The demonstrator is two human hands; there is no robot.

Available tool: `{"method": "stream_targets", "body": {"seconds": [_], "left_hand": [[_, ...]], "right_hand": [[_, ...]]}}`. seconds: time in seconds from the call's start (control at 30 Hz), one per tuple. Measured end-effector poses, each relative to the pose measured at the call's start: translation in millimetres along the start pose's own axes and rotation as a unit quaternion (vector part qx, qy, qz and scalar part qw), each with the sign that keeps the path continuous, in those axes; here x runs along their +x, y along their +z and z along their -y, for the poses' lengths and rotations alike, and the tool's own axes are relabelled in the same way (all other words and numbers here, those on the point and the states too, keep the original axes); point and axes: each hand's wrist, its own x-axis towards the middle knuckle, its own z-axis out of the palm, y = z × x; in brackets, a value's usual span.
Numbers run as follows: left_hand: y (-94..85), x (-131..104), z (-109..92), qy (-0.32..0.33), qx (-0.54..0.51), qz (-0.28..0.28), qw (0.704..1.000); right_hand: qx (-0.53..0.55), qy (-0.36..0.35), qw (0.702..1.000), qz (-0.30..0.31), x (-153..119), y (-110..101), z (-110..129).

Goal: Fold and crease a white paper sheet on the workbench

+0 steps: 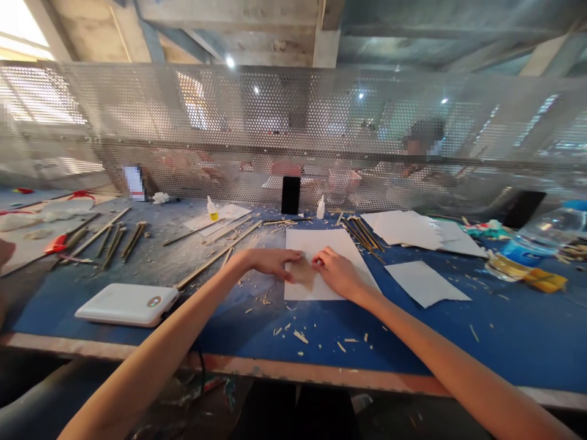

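On the blue table, a white sheet of paper (337, 241) lies in front of me. A thin, light-brown patterned piece (302, 274) rests on it, its exact kind unclear. My left hand (270, 261) reaches in from the left, thumb and fingers apart, with the fingertips touching the brown piece's left edge. At that piece's right side is my right hand (339, 274), fingers bent and drawn together over the paper. Whatever those fingertips may pinch is too small to make out.
A white power bank (123, 304) lies front left. Wooden sticks (220, 260) and shavings are scattered about. Glue bottles (320, 208) and a black phone (290, 195) stand before the perforated metal screen (257, 134). Paper sheets (426, 284) and a plastic bottle (534, 238) are right.
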Motion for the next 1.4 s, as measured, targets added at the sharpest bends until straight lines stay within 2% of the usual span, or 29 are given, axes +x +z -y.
{"method": "stream_targets", "body": {"seconds": [0.1, 0.27, 0.4, 0.57, 0.73, 0.9, 1.03, 1.1, 1.23, 1.4], "left_hand": [[0.8, 0.4, 1.0, 0.0, 0.001, -0.002, 1.0], [0.5, 0.7, -0.4, 0.011, 0.005, -0.001, 1.0], [0.0, -0.4, -3.0, -0.002, 0.011, -0.001, 1.0], [-0.7, -0.4, -4.5, -0.001, 0.007, 0.002, 1.0], [-0.2, 0.2, -3.2, -0.008, 0.007, 0.001, 1.0], [-0.5, -0.9, -4.3, -0.002, 0.002, 0.001, 1.0], [-0.3, -0.7, -5.8, -0.016, 0.006, 0.0, 1.0], [-0.2, -0.5, -5.8, -0.021, 0.006, 0.001, 1.0], [-0.1, -0.3, -4.3, -0.011, 0.006, 0.002, 1.0], [-0.6, -0.9, -4.5, -0.004, 0.015, -0.002, 1.0]], "right_hand": [[0.026, -0.037, 0.999, 0.024, -1.5, 0.3, 2.3], [-0.039, 0.025, 0.999, -0.014, -3.8, -1.1, 3.2], [0.016, -0.037, 0.999, 0.034, -7.2, -0.7, 4.7], [-0.019, 0.024, 0.999, -0.012, -7.1, -1.2, 1.1], [0.068, -0.039, 0.996, 0.043, -9.3, -0.3, 8.7], [-0.003, 0.021, 1.0, -0.004, -7.4, -5.8, 7.7], [0.052, -0.038, 0.997, 0.042, -8.8, -5.8, 8.7], [0.04, -0.046, 0.998, 0.033, -7.6, -4.5, 6.6], [-0.016, -0.001, 1.0, -0.008, -5.8, -3.4, 1.6], [0.013, -0.062, 0.998, 0.025, -7.8, -3.1, 9.0]]}}
